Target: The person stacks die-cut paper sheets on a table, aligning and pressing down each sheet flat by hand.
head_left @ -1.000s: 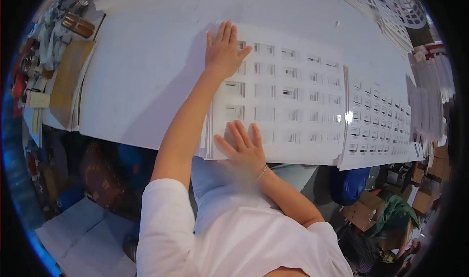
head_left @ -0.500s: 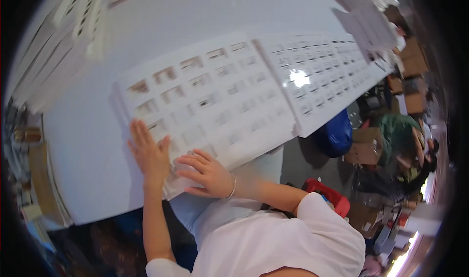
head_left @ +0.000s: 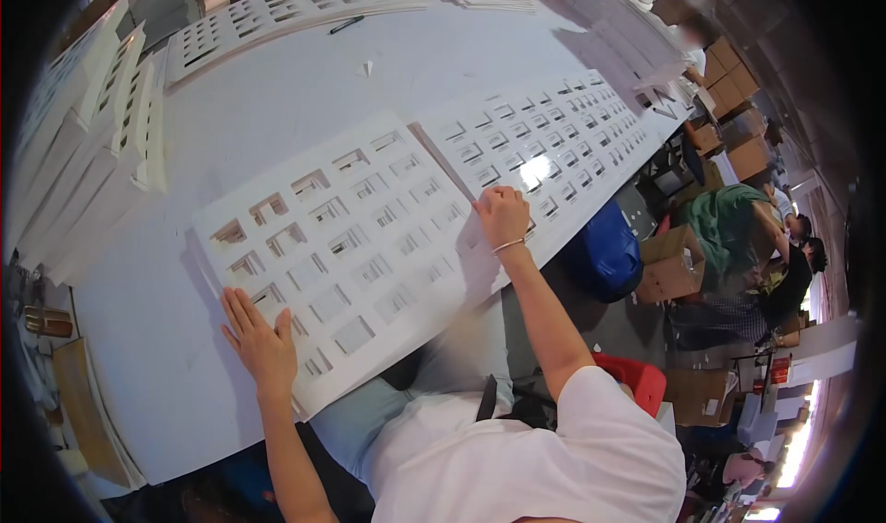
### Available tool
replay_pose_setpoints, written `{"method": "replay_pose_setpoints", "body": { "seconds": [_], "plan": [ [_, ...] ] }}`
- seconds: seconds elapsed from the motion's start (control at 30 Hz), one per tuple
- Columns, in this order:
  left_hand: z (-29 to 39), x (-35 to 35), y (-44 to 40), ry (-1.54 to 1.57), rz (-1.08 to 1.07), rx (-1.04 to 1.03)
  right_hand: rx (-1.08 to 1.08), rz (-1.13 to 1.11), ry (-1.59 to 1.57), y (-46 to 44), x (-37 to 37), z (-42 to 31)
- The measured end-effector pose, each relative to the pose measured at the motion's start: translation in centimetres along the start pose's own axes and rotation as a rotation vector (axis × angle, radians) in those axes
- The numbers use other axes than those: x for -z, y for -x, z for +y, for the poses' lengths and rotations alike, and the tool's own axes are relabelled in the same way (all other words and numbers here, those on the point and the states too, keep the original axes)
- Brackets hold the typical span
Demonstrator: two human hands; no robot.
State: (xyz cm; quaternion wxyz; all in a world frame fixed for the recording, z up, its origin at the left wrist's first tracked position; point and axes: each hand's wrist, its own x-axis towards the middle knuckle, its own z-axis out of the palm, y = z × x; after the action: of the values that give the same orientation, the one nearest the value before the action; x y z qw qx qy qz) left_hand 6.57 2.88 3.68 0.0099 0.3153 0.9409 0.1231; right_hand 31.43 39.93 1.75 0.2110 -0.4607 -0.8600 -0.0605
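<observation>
A stack of white sheets with rows of rectangular cut-outs [head_left: 374, 219] lies on the white table in front of me. My left hand [head_left: 260, 343] rests on the stack's left edge, fingers apart and thumb spread. My right hand [head_left: 503, 217] is at the gap between this stack and a second one with smaller cut-outs [head_left: 544, 140], its fingers bent together at the edge of the sheets. Whether it pinches a sheet is hidden.
Further cut-out sheets [head_left: 305, 6] lie along the table's far side, near a dark pen [head_left: 346, 25]. Tall stacks [head_left: 92, 163] stand at the left. Cardboard boxes [head_left: 672, 265], a blue bag [head_left: 604, 251] and a red stool [head_left: 637, 380] are at the right, with people beyond.
The view has turned to the right. My right hand has moved from the stack's near left part to its right edge, and its fingers have closed. My left hand stays on the left edge.
</observation>
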Motion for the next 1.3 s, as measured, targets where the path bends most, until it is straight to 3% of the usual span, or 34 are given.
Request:
{"method": "replay_pose_setpoints", "body": {
  "seconds": [0.17, 0.27, 0.4, 0.5, 0.57, 0.63, 0.7, 0.9, 0.97, 1.03, 1.13, 1.23, 1.3],
  "plan": [
    [-0.2, 0.0, 0.1, -0.010, 0.005, -0.013, -0.024, -0.036, -0.071, 0.0, 0.8, 0.1],
    [-0.4, -0.5, 0.1, -0.010, 0.006, 0.001, -0.059, -0.010, 0.098, -1.7, 2.0, 0.7],
    [-0.5, -0.5, 0.2, 0.000, 0.029, -0.020, -0.058, 0.195, 0.185, -5.3, 8.0, -0.6],
    [-0.5, -0.5, 0.1, -0.006, 0.033, -0.027, 0.118, 0.088, -0.082, -6.0, 15.5, -4.2],
    [-0.6, -0.5, 0.3, -0.021, 0.001, -0.015, -0.018, -0.261, -0.862, -6.3, 21.8, -6.2],
    [-0.6, -0.7, 0.4, 0.017, 0.016, -0.020, -0.140, -0.126, -1.221, -7.5, 24.4, -5.4],
    [-0.8, -0.9, 0.2, 0.030, 0.030, -0.026, -0.117, -0.174, -1.256, -9.4, 24.9, -3.2],
    [-0.8, -0.7, 0.5, 0.041, 0.084, -0.031, -0.245, -0.261, -0.867, -8.3, 9.7, -1.7],
    [-0.2, 0.3, 1.0, 0.068, 0.255, -0.092, -0.185, -0.210, -0.656, -6.9, 3.5, -0.8],
    [-0.3, 1.3, 1.3, 0.191, 0.454, -0.226, -0.211, -0.222, -0.395, -5.9, 2.1, -1.4],
    [-0.7, 2.8, 2.2, 0.197, 0.460, -0.261, -0.185, 0.003, -0.025, -5.0, -1.1, -0.4],
    [1.1, 4.5, 2.3, 0.410, 0.399, -0.233, -0.265, -0.109, 0.171, -5.0, -2.0, 0.6],
    [3.1, 6.3, 1.9, 0.567, 0.208, -0.107, -0.224, -0.106, 0.214, -4.9, -2.0, 0.8]
  ]
}}
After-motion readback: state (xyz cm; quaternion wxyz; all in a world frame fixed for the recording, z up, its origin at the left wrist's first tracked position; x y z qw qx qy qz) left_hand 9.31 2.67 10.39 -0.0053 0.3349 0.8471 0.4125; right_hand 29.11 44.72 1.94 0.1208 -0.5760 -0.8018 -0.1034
